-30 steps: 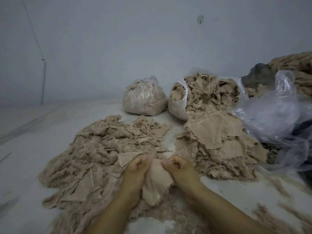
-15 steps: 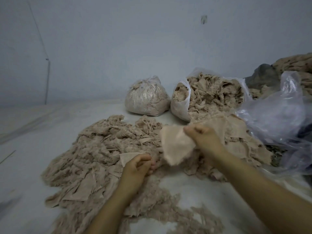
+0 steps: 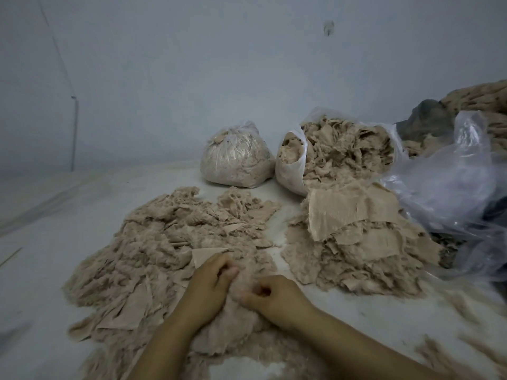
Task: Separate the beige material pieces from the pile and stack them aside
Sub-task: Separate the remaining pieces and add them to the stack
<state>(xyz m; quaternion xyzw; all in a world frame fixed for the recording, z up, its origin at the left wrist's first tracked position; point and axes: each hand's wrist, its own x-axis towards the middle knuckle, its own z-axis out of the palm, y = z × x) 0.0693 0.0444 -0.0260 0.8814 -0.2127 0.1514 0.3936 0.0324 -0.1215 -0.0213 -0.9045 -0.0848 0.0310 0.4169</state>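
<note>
Scraps make a big fluffy pile (image 3: 153, 259) left of the fingers. The left hand (image 3: 211, 286) and right hand (image 3: 271, 297) sit close together, fingers curled and pinching a beige piece (image 3: 241, 305) between them. Right of the fingers, past them, flat pieces lie in a stack (image 3: 354, 242).

Looks to me like a bare back-room sorting spot, some kind of textile scrap workshop. I'm seeing plain pale walls (image 3: 192, 78) and a white surface (image 3: 55, 215) across the lower frame, loose heaps of frayed beige scraps (image 3: 153, 242) at center, a tied plastic bag (image 3: 236, 160) and an open bag (image 3: 343, 152) stuffed with the same stuff, and crumpled clear plastic sheeting (image 3: 452, 187) at right.
</note>
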